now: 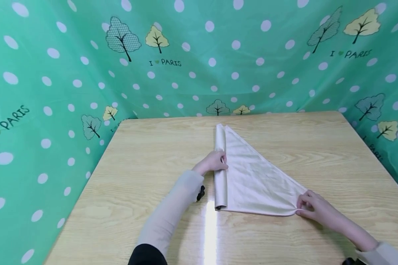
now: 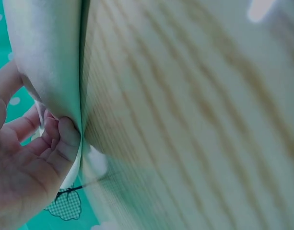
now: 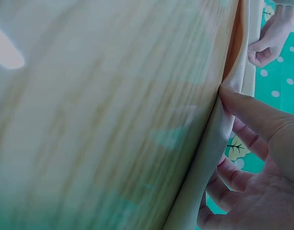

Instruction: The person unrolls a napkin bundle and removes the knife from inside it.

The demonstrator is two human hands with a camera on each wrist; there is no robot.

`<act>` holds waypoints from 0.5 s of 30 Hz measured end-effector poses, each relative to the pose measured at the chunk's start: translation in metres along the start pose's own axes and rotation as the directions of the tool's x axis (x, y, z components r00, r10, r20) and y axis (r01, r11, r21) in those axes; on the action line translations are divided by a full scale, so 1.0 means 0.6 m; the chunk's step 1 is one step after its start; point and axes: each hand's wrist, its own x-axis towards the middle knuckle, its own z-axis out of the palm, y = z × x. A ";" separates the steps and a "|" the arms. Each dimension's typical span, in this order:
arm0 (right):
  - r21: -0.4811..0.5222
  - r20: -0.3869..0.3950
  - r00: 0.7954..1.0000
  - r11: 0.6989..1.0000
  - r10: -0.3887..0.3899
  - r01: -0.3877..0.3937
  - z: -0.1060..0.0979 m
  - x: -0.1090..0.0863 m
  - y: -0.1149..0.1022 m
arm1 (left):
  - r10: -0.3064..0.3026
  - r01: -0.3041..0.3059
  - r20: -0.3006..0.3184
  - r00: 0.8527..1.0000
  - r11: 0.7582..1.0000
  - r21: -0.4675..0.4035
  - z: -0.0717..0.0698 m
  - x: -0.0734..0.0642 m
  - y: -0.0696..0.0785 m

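Cloth: white and spread on the table (image 1: 146,147), between the two hands; the cloth (image 1: 258,184) lies right of the left hand and left of the right hand, touching both.
Roll: the cloth's left side is wound into a narrow roll (image 1: 220,187), a dark hollow showing at its near end.
Long axis: the roll runs straight from the near side of the table toward the far edge, its far end close to that edge.
Pointing: the flat part narrows like a triangle, wide along the roll and tapering to a corner at the near right.
Edges: the far edge slants down to that corner; the near edge goes almost straight across, with creases fanning from the corner.
Left hand: the left hand (image 1: 213,161) grips the roll about midway along, fingers curled in against the cloth.
Right hand: the right hand (image 1: 313,208) pinches the tapered corner between thumb and fingers, the gap closed on the fabric.
Sleeves: pale on both arms.
Behind: a green curtain (image 1: 172,86) with white dots and printed trees.
Glare: a bright strip (image 1: 210,232) shines on the table just nearer than the roll.
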 end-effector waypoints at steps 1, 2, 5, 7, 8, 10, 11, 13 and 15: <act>0.002 0.005 1.000 1.000 0.005 -0.005 0.000 0.000 -0.001 | 0.004 -0.004 -0.010 1.000 1.000 -0.006 0.001 -0.001 -0.001; 0.003 0.011 1.000 1.000 0.012 -0.012 0.000 0.001 -0.001 | 0.007 -0.008 -0.018 1.000 1.000 -0.013 0.001 -0.003 -0.002; 0.010 0.031 0.999 0.999 0.034 -0.034 0.000 0.001 -0.003 | 0.018 -0.020 -0.047 0.999 0.999 -0.036 0.001 -0.008 -0.005; 0.013 0.039 0.998 0.999 0.043 -0.043 0.001 0.001 -0.004 | 0.020 -0.023 -0.059 0.998 0.998 -0.050 0.000 -0.012 -0.006; 0.013 0.041 0.998 0.999 0.046 -0.047 0.001 0.001 -0.004 | 0.019 -0.023 -0.062 0.998 0.998 -0.063 -0.001 -0.014 -0.006; 0.014 0.050 0.997 0.998 0.053 -0.053 0.002 0.000 -0.005 | 0.015 -0.021 -0.060 0.998 0.996 -0.090 -0.001 -0.018 -0.007; 0.012 0.053 0.997 0.998 0.058 -0.059 0.002 -0.001 -0.005 | 0.013 -0.019 -0.059 0.998 0.995 -0.103 -0.002 -0.020 -0.007; 0.010 0.052 0.997 0.998 0.061 -0.062 0.001 -0.001 -0.005 | 0.009 -0.017 -0.062 0.998 0.992 -0.127 -0.002 -0.022 -0.007; 0.009 0.053 0.997 0.998 0.063 -0.064 0.000 -0.001 -0.005 | 0.002 -0.012 -0.067 0.998 0.989 -0.147 -0.002 -0.023 -0.007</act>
